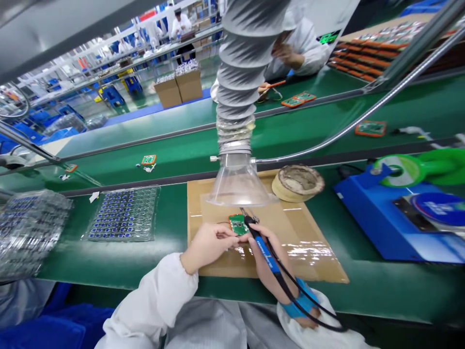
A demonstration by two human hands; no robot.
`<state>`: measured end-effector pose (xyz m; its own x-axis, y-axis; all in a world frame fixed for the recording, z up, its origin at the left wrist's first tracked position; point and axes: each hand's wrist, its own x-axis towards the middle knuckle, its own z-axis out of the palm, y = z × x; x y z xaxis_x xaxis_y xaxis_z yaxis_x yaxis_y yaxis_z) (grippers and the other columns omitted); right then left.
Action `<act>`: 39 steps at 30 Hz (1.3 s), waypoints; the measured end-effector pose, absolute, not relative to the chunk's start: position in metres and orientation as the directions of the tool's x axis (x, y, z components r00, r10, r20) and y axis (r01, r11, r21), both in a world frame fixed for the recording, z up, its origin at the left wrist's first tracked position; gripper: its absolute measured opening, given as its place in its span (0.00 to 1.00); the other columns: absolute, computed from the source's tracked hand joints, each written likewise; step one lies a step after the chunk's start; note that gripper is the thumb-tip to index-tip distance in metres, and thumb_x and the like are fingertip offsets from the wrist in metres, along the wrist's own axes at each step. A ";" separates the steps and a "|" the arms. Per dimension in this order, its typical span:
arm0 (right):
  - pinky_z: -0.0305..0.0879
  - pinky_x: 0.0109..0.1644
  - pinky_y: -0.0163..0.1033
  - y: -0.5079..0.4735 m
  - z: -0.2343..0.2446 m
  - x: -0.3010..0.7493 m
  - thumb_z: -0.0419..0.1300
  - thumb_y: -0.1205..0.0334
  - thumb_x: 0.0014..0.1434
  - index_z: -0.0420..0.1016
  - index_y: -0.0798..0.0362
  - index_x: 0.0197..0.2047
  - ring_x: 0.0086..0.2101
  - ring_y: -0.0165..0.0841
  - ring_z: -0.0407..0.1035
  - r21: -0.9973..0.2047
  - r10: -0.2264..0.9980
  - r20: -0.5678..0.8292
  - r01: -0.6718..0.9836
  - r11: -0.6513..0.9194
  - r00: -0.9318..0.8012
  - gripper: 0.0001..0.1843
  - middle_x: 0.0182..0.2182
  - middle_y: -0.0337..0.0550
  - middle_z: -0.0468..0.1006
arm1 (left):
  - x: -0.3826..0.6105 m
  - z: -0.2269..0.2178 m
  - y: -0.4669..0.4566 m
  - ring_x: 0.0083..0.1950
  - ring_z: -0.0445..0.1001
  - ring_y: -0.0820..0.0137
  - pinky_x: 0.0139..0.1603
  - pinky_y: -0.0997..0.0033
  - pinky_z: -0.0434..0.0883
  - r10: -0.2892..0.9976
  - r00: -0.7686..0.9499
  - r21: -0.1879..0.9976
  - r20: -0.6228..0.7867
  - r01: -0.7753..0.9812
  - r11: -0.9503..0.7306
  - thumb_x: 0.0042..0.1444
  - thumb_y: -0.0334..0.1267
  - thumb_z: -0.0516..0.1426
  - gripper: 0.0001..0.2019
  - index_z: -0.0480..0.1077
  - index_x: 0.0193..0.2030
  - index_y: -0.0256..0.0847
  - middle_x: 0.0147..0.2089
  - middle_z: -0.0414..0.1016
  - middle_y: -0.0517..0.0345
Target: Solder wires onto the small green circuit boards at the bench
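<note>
My right hand [268,249] is wrapped round a blue and black soldering iron [267,254], its tip pointing up and away over the board. Below the fume hood lies a small green circuit board [238,225] with an orange edge. My left hand [212,245] is at the board's lower left, thumb and forefinger pinched together; what they hold is too small to make out. A thin dark wire [222,223] shows beside the board, above the left fingers. Fingertips of both hands nearly meet at the board's near edge.
A clear fume hood [238,186] hangs low over the brown work mat [312,261]. A round tub [298,183] sits behind right, near a blue machine [395,213]. Plastic trays of parts [121,213] lie left. A co-worker's hand [288,54] shows across the green conveyor [181,150].
</note>
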<state>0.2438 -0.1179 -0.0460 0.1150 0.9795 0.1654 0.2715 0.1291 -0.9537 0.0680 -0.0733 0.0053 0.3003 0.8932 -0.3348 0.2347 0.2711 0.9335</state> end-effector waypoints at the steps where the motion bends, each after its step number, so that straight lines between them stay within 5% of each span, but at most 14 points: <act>1: 0.76 0.51 0.47 -0.118 -0.046 0.241 0.60 0.47 0.68 0.69 0.49 0.59 0.45 0.41 0.78 -0.959 0.975 0.174 0.249 0.136 0.135 0.22 0.45 0.48 0.82 | 0.070 0.004 -0.074 0.36 0.81 0.66 0.41 0.70 0.76 0.897 0.295 0.930 -0.328 0.270 0.250 0.54 0.41 0.64 0.09 0.81 0.33 0.37 0.33 0.83 0.52; 11: 0.77 0.45 0.42 -0.110 -0.039 0.233 0.66 0.54 0.64 0.70 0.48 0.54 0.37 0.35 0.78 -0.985 0.966 0.168 0.061 0.159 0.196 0.17 0.37 0.41 0.81 | 0.072 0.009 -0.073 0.36 0.81 0.66 0.39 0.71 0.75 0.914 0.290 0.925 -0.285 0.332 0.183 0.55 0.39 0.63 0.07 0.81 0.35 0.39 0.36 0.84 0.54; 23: 0.77 0.45 0.41 -0.110 -0.039 0.232 0.67 0.52 0.62 0.75 0.48 0.50 0.38 0.37 0.80 -0.988 0.964 0.125 0.121 0.098 0.235 0.16 0.38 0.42 0.83 | 0.068 0.013 -0.067 0.35 0.79 0.67 0.38 0.70 0.75 0.928 0.287 0.937 -0.239 0.318 0.143 0.56 0.41 0.63 0.09 0.80 0.32 0.39 0.33 0.83 0.54; 30: 0.78 0.43 0.39 -0.111 -0.039 0.243 0.66 0.51 0.62 0.77 0.47 0.49 0.36 0.36 0.80 -0.966 0.941 0.180 0.232 0.114 0.285 0.15 0.38 0.41 0.83 | 0.061 0.004 -0.040 0.41 0.76 0.64 0.48 0.63 0.72 0.940 0.341 0.830 -0.018 0.529 -0.176 0.56 0.33 0.62 0.07 0.76 0.26 0.40 0.36 0.80 0.55; 35: 0.78 0.50 0.44 -0.119 -0.044 0.268 0.66 0.48 0.62 0.81 0.47 0.49 0.43 0.41 0.80 -0.922 0.913 0.229 0.375 0.093 0.337 0.16 0.44 0.45 0.84 | 0.056 -0.009 -0.028 0.41 0.75 0.63 0.46 0.61 0.71 0.935 0.353 0.762 -0.027 0.613 -0.210 0.55 0.30 0.61 0.09 0.75 0.24 0.40 0.35 0.80 0.55; 39: 0.79 0.41 0.40 -0.123 -0.043 0.275 0.62 0.52 0.65 0.80 0.49 0.45 0.35 0.38 0.80 -0.918 0.906 0.275 0.368 0.148 0.322 0.11 0.38 0.45 0.84 | 0.056 -0.011 -0.028 0.39 0.74 0.64 0.45 0.62 0.70 0.937 0.335 0.753 -0.099 0.640 -0.149 0.55 0.31 0.62 0.09 0.74 0.24 0.40 0.33 0.79 0.56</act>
